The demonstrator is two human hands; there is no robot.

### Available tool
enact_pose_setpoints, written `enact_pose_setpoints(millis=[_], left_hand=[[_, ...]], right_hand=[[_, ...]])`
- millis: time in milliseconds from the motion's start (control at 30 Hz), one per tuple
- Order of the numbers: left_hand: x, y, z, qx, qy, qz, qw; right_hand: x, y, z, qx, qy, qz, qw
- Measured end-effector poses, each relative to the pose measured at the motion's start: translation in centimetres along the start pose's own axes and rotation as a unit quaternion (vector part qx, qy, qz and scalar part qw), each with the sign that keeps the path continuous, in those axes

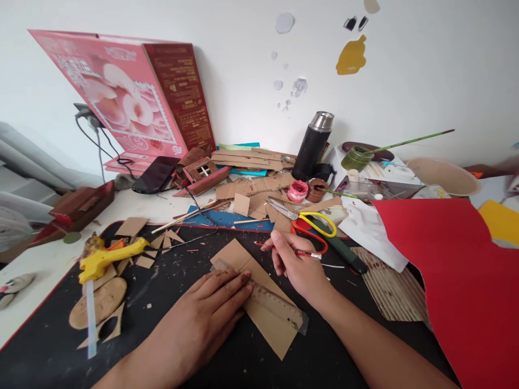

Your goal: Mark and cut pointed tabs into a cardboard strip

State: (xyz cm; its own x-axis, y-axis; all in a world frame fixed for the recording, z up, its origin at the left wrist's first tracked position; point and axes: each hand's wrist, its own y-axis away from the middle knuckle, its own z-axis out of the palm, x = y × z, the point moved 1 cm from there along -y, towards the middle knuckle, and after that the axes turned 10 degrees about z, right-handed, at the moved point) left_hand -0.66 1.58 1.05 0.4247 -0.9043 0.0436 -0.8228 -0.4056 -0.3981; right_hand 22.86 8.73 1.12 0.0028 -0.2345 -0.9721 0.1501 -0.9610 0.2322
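Head view, left hand on ruler, right hand holding pencil

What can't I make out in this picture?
All in the head view:
- Clear ruler: partly hidden under the left hand.
- Red pencil: part of its shaft is hidden by the right hand.
- Red sheet: cut off by the picture's right edge.
- Pink carton: fine print on its dark red side, too small to read.
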Motion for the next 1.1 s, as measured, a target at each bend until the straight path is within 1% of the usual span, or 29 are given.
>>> enact_pose_setpoints(millis=[200,300,367,500,567,700,900,1000,1100], left_hand=[[-0.7,0.3,-0.5,-0.002,0.043,0.006,0.999],[-0.7,0.4,-1.0,0.0,0.036,0.014,0.999],[-0.5,0.5,-1.3,0.018,0.021,-0.001,1.0],[0.0,0.7,-1.5,0.049,-0.003,-0.052,0.997],[0.0,0.7,-1.3,0.045,-0.013,-0.057,0.997],[-0.4,0.5,-1.0,0.028,-0.03,-0.044,0.998],[-1.2,0.5,-0.8,0.031,-0.035,-0.034,0.998],[-1.0,0.6,-0.9,0.034,-0.024,-0.041,0.998],[-0.4,0.5,-1.0,0.021,0.012,-0.042,0.999]], right_hand=[[0.2,0.0,-0.1,-0.003,0.018,-0.003,1.0],[0.2,0.0,-0.1,-0.002,0.017,-0.002,1.0],[0.2,0.0,-0.1,-0.003,0.02,-0.003,1.0],[0.2,0.1,-0.2,-0.007,0.031,-0.013,0.999],[0.2,0.1,-0.2,-0.006,0.035,-0.016,0.999],[0.5,0.1,-0.1,-0.005,0.032,-0.012,0.999],[0.7,0.1,-0.2,-0.01,0.039,-0.012,0.999],[0.7,0.1,-0.2,-0.006,0.041,-0.011,0.999],[0.6,0.1,-0.1,-0.005,0.047,-0.02,0.999]])
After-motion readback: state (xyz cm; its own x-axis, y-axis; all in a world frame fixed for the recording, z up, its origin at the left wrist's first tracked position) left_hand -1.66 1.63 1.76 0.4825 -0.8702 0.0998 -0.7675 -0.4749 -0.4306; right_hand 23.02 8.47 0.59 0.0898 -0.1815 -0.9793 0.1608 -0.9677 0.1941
